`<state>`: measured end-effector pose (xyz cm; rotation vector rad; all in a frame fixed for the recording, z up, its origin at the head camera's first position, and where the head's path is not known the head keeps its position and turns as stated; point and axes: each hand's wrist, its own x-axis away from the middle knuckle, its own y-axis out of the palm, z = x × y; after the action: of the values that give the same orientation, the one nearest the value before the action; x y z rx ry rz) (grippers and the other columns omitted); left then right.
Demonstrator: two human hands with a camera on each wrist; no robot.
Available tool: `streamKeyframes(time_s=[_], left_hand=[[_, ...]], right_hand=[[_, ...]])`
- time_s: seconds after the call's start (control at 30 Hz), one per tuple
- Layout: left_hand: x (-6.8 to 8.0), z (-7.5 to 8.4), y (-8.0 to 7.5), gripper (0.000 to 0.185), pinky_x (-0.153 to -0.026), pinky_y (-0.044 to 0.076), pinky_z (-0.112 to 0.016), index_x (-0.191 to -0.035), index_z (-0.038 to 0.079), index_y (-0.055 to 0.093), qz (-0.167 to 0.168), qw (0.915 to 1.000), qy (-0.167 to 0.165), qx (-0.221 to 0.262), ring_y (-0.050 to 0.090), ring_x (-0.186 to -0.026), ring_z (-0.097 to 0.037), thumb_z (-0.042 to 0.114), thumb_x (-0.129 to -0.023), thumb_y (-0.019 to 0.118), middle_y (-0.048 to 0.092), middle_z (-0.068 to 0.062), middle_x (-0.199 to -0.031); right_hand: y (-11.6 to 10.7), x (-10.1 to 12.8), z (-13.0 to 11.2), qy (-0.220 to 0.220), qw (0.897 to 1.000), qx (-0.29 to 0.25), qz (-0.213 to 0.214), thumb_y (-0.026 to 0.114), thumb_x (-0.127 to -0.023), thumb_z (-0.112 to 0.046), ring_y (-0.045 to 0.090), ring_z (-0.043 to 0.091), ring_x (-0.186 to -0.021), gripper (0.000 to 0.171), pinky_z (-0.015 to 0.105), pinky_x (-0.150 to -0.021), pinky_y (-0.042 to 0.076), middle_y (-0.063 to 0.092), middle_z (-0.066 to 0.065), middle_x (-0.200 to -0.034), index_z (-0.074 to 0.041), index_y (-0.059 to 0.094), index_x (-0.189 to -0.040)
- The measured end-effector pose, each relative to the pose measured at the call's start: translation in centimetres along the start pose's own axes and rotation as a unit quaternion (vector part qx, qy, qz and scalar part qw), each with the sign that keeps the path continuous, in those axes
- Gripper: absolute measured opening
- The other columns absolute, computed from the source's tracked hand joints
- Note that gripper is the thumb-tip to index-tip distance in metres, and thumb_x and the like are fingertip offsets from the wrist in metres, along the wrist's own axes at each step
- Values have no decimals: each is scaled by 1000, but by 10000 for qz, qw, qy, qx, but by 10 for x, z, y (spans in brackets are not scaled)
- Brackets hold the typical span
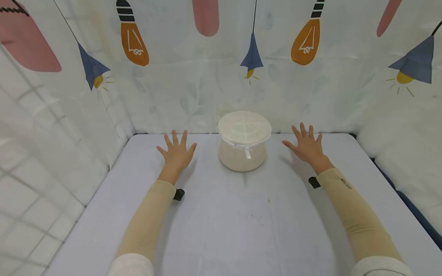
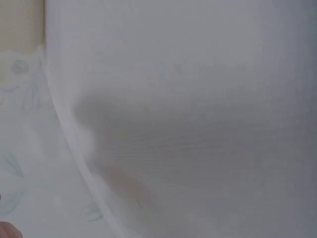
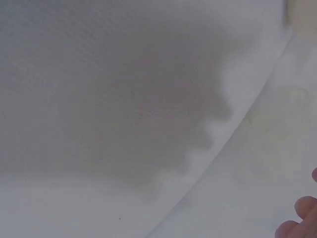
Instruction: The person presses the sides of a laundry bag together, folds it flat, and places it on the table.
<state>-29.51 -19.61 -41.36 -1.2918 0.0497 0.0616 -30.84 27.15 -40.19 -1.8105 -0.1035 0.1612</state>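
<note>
Mesh bag [image 1: 244,138] upright on wht table [image 1: 221,230], btwn L hand [image 1: 177,153] & R hand [image 1: 308,148]; both w/ fingers spread.

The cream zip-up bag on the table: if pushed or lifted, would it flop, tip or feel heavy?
The bag is probably light: its top looks like thin mesh, though any contents are hidden. It seems fairly stiff, as its sides stand up in a round shape. Being squat and upright, it would likely slide rather than tip under a push.

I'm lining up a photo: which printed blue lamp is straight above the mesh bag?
The middle blue lamp, above the mesh bag; the left lamp and right lamp sit toward the sides.
</note>
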Motion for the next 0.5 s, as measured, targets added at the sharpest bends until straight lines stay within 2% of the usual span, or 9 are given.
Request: streamKeyframes(time_s=[0.27,0.5], left_hand=[[2,7,-1,76,-106,-7,-83,-167,20,1,-88,9999,44,20,-19,-149,-52,59,-108,29,-13,-25,-167],[4,12,-5,76,-108,-2,-82,-167,20,4,91,9998,140,73,-15,-150,-51,59,-108,32,-7,-24,-169]], right_hand=[[-2,4,-6,-70,10000,-33,-30,33,-101,-73,-14,51,-150,95,77,-111,-7,-9,23,-168,-7,9,-165],[-7,5,-13,-183,9997,-142,110,40,-104,-65,-14,50,-150,89,78,-110,-5,-6,23,-168,-7,11,-165]])
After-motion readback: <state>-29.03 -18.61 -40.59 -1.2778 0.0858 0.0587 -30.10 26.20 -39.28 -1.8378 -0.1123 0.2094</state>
